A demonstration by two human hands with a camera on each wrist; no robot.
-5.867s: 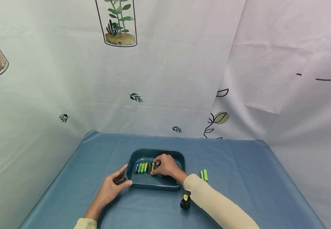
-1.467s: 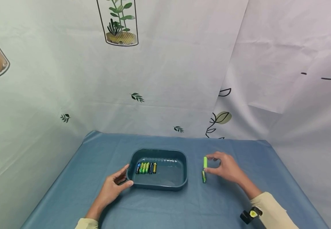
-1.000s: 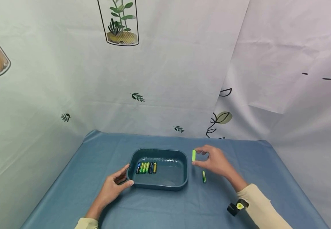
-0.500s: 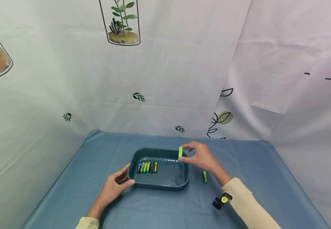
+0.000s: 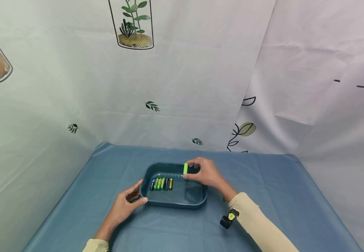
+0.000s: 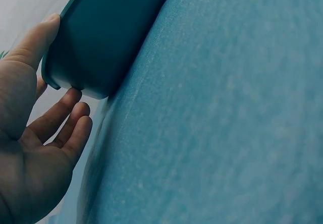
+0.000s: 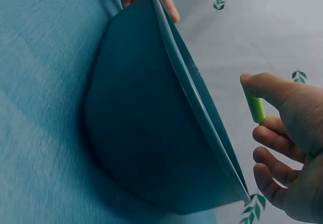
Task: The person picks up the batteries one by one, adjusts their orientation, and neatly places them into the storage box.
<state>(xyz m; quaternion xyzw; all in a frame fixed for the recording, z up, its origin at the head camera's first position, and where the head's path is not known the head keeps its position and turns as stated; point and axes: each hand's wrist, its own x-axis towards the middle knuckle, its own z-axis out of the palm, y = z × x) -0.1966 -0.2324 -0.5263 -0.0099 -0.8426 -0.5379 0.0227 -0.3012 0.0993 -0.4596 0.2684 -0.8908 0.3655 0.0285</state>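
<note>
A dark teal tray (image 5: 175,203) stands on the table, with a row of several batteries (image 5: 162,183) lying side by side on the left of its floor. My left hand (image 5: 121,208) holds the tray's left end, thumb at the near corner and fingers along the side; the left wrist view shows the thumb on the rim. My right hand (image 5: 206,171) pinches a light green battery (image 5: 186,168) between thumb and fingertips, above the tray's right half. In the right wrist view the green battery (image 7: 255,108) is held clear of the rim.
A blue cloth (image 5: 138,231) covers the table. Behind it hangs a pale curtain (image 5: 182,87) printed with leaves and plants. The right forearm, with a black wrist camera (image 5: 227,221), almost wholly hides another battery lying right of the tray.
My right hand has picked up the light green battery from the table right of the tray and carried it left, over the tray. The left hand has stayed at the tray's left end.
</note>
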